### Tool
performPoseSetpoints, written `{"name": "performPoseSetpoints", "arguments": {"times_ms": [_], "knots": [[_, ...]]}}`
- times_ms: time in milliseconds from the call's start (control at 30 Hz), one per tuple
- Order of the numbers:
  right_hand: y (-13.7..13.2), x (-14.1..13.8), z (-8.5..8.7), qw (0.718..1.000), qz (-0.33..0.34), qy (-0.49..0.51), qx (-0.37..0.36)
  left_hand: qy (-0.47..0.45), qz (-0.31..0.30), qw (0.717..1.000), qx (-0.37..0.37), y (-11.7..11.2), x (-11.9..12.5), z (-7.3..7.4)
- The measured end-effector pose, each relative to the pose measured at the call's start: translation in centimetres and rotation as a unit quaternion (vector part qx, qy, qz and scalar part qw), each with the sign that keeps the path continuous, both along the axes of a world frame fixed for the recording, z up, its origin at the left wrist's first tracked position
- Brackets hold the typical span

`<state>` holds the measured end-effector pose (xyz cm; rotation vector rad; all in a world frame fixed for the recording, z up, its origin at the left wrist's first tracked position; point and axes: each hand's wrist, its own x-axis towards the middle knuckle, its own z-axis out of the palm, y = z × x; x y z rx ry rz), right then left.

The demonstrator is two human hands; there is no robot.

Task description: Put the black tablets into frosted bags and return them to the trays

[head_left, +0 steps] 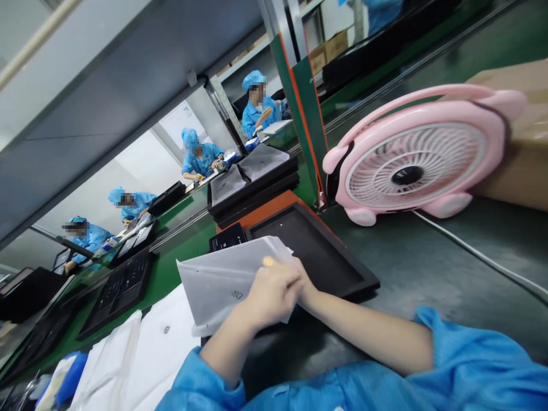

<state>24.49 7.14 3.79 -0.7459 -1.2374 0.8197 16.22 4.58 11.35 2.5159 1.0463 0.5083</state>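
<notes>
Both my hands meet at the edge of a translucent white plastic bag (222,279) with a small triangle mark. My left hand (268,294) is closed on the bag's right edge, a yellow finger cot showing on one fingertip. My right hand (305,285) sits just behind it, pinching the same edge; its fingers are mostly hidden. The bag lies partly over a flat black tray (319,254) on the dark bench. A small black card (226,237) lies just beyond the bag.
A pink desk fan (422,157) stands at the right with its white cord (479,254) running across the bench. Stacked black trays (252,182) sit behind. More white bags (149,348) lie at lower left. Several workers in blue (199,157) sit along the green conveyor (171,265).
</notes>
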Motion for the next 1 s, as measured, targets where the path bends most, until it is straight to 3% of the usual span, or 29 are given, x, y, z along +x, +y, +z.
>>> {"name": "performPoseSetpoints", "arguments": {"times_ms": [67,167,200,267,333,433,500,567,633,700,800,867,1000], "knots": [[0.0,1.0,1.1,0.998,0.018,0.030,-0.059,-0.011,0.008,1.000,0.006,-0.2,-2.3,1.3],[-0.3,2.3,3.5,0.979,0.075,0.092,-0.168,-0.069,0.166,0.975,0.128,1.1,-6.4,4.1],[-0.3,2.7,4.2,0.975,0.086,0.096,-0.183,-0.057,0.206,0.968,0.134,1.8,-7.5,5.0],[-0.1,3.6,5.6,0.978,0.096,0.059,-0.174,-0.036,0.238,0.966,0.094,2.8,-8.9,6.1],[0.6,4.8,6.6,0.985,0.116,-0.018,-0.128,-0.061,0.235,0.969,0.051,3.2,-9.5,6.2],[2.2,7.7,7.8,0.963,0.197,-0.184,0.003,-0.178,0.274,0.943,0.059,2.8,-9.5,4.9],[3.5,10.2,8.6,0.919,0.245,-0.299,0.077,-0.262,0.316,0.910,0.057,2.6,-9.7,3.7],[4.7,12.6,9.7,0.875,0.238,-0.405,0.113,-0.315,0.338,0.886,0.044,2.6,-9.8,2.5],[5.9,14.7,11.4,0.836,0.150,-0.507,0.144,-0.331,0.344,0.878,0.035,2.8,-9.8,1.5],[7.1,16.0,13.4,0.802,-0.007,-0.569,0.182,-0.346,0.348,0.871,0.024,3.3,-9.3,0.4],[8.2,16.0,15.8,0.772,-0.217,-0.558,0.212,-0.422,0.356,0.833,-0.046,4.1,-7.5,-1.3],[8.3,14.5,16.4,0.765,-0.246,-0.553,0.219,-0.486,0.354,0.791,-0.112,4.7,-5.8,-2.7],[8.1,9.9,15.4,0.740,-0.181,-0.603,0.238,-0.545,0.345,0.738,-0.198,5.9,-2.1,-6.5]]}}
